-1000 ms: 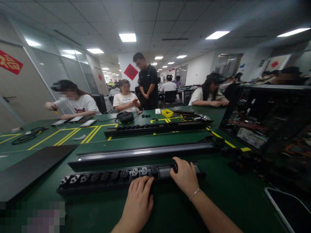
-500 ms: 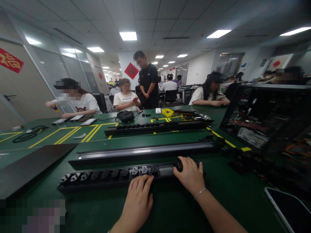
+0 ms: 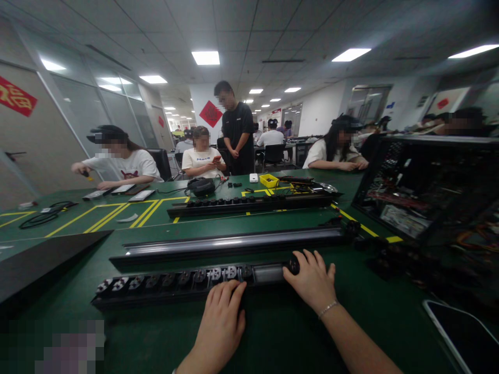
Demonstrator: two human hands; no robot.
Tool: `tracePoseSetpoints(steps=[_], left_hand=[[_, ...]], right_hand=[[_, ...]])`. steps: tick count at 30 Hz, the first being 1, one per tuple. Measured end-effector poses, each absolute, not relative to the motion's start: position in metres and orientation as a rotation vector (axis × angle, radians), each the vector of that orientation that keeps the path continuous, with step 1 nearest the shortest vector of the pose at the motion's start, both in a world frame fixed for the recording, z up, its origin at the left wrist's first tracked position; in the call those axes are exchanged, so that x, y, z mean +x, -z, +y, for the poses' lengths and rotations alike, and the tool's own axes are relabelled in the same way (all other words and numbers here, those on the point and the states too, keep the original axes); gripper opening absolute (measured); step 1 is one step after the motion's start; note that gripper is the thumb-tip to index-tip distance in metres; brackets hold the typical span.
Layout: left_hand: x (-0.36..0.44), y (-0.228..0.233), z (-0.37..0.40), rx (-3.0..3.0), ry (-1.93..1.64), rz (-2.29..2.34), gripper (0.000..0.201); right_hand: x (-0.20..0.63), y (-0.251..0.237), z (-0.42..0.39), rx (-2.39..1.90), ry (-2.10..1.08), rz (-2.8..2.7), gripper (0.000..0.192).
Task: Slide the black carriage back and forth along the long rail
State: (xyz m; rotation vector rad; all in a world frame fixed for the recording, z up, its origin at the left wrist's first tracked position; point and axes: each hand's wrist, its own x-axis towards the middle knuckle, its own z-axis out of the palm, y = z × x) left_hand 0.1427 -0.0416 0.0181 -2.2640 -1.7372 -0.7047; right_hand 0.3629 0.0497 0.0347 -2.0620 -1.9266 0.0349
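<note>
In front of me on the green table lies a long black power strip housing (image 3: 268, 275). A row of socket modules (image 3: 168, 279) fills its left and middle part, and bare channel shows to the right of them. My left hand (image 3: 224, 317) is closed over the housing's front edge near the row's right end, fingertips on top. Farther right, my right hand (image 3: 312, 283) grips a round black socket module (image 3: 293, 265) at the channel; the palm side and the strip's end beneath are hidden. Behind this strip runs a long, shiny-topped black rail (image 3: 234, 243).
Another filled strip (image 3: 253, 204) lies farther back. An open computer case (image 3: 413, 187) stands at right, dark loose parts (image 3: 409, 265) before it. A phone (image 3: 460, 332) lies near right, a dark panel (image 3: 50, 259) at left. Co-workers sit across the table; one person (image 3: 237, 130) stands.
My right hand has slid a little to the right with the round socket module, uncovering more channel. My left hand stays in place. The dark panel at left has shifted slightly left.
</note>
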Motion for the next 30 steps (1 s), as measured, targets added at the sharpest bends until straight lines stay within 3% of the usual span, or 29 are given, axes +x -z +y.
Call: tracePoseSetpoints(steps=[30], left_hand=[[0.143, -0.016, -0.04, -2.256, 0.717, -1.749, 0.047]], right_hand=[[0.382, -0.041, 0.055, -2.041, -0.183, -1.901, 0.05]])
